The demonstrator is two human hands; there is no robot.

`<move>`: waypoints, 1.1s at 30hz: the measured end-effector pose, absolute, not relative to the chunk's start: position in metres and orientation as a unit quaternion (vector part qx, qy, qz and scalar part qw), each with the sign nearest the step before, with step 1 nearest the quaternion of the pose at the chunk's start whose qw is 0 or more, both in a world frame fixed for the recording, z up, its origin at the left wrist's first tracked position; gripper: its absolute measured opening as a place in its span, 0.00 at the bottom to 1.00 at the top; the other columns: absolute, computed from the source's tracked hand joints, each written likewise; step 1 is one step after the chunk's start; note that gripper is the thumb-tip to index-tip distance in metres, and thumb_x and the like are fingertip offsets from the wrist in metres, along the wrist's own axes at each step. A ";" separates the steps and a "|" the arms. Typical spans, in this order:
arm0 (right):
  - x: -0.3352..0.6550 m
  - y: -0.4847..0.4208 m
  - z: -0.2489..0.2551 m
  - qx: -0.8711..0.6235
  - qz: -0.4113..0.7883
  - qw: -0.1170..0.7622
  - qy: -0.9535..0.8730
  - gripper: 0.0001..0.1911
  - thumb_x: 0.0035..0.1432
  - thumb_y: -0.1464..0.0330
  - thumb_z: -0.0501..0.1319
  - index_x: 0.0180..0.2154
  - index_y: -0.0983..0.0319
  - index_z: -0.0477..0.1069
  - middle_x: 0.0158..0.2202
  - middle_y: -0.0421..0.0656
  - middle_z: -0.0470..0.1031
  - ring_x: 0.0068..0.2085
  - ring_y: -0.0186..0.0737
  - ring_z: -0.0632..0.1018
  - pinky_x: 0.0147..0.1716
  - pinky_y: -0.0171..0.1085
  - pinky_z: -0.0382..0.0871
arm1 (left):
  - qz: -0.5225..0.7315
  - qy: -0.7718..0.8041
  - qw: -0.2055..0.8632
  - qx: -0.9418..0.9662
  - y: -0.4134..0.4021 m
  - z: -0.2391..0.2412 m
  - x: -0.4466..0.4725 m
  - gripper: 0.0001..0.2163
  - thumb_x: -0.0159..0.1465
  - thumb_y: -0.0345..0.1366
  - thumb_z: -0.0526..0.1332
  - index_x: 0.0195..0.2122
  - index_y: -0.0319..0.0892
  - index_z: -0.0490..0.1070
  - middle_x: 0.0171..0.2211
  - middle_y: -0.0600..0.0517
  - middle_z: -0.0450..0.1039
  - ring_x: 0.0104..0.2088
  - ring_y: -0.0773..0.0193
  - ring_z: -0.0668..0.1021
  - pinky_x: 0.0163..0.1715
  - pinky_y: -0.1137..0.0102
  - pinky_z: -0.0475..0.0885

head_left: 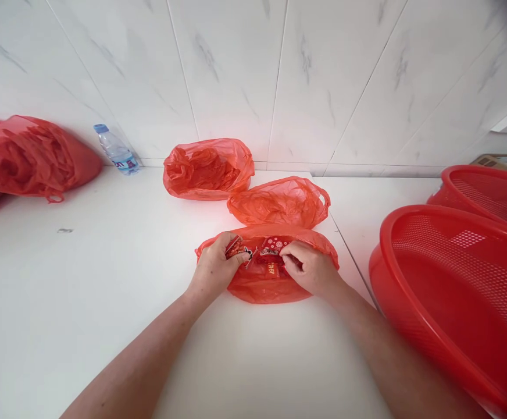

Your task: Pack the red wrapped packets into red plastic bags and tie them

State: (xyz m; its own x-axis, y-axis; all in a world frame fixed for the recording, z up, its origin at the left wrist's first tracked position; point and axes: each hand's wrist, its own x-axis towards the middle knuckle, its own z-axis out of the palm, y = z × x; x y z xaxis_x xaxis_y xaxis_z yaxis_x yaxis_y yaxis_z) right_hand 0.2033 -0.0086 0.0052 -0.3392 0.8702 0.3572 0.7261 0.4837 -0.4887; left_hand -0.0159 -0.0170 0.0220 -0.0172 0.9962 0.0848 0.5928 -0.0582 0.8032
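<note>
An opened red plastic bag (275, 291) lies spread on the white table in front of me, with several small red packets inside. My left hand (218, 262) reaches over its left side, closed on a red snack packet (235, 247) with the thumb on top. Inside the right side of the bag, the fingers of my right hand (312, 267) are curled together against a red packet with pale dots (276, 243). Whatever is between those fingers is hidden. Below that dotted packet shows another red packet with yellow lettering (272, 269).
Two more opened red bags, one farther back (207, 192) and one nearer (275, 206), sit behind. A full red bag (79, 157) and a water bottle (117, 151) stand back left. Red perforated baskets, the nearer one (384, 273) largest, occupy the right. A tiled wall (236, 75) closes the back.
</note>
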 end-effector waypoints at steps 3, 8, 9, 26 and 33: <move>0.202 -0.009 0.002 -0.483 0.124 0.266 -0.825 0.15 0.56 0.73 0.54 0.42 0.55 0.73 0.43 0.40 0.75 0.37 0.35 0.77 0.33 0.33 0.71 | 0.369 0.616 0.303 0.627 -0.017 0.021 -0.016 0.08 0.58 0.41 0.58 0.37 0.47 0.66 0.33 0.56 0.74 0.33 0.63 0.75 0.31 0.69 0.69; 0.197 -0.007 -0.003 -0.492 0.114 0.194 -0.841 0.19 0.57 0.73 0.52 0.48 0.53 0.72 0.49 0.41 0.71 0.40 0.38 0.76 0.29 0.35 0.71 | 0.406 0.592 0.324 0.617 -0.016 0.019 -0.015 0.12 0.58 0.38 0.58 0.44 0.47 0.67 0.42 0.54 0.74 0.41 0.61 0.76 0.40 0.67 0.71; 0.196 -0.007 -0.004 -0.506 0.112 0.185 -0.835 0.19 0.58 0.72 0.52 0.49 0.53 0.71 0.51 0.41 0.71 0.40 0.38 0.76 0.26 0.34 0.70 | 0.407 0.587 0.321 0.622 -0.016 0.019 -0.015 0.13 0.58 0.37 0.58 0.44 0.47 0.67 0.44 0.53 0.74 0.43 0.61 0.76 0.42 0.67 0.71; 0.191 -0.013 -0.001 -0.571 0.128 0.267 -0.766 0.13 0.61 0.61 0.53 0.27 0.57 0.69 0.25 0.37 0.72 0.26 0.34 0.74 0.24 0.33 0.66 | 0.370 0.599 0.265 0.659 -0.011 0.010 -0.018 0.13 0.59 0.37 0.57 0.46 0.48 0.68 0.45 0.53 0.74 0.45 0.59 0.76 0.45 0.63 0.71; 0.198 -0.009 0.005 -0.550 0.216 0.283 -0.755 0.16 0.63 0.61 0.48 0.27 0.58 0.67 0.28 0.38 0.75 0.28 0.35 0.75 0.27 0.33 0.67 | 0.383 0.602 0.292 0.637 -0.013 0.007 -0.018 0.19 0.60 0.38 0.58 0.53 0.51 0.62 0.46 0.54 0.74 0.43 0.60 0.77 0.42 0.64 0.72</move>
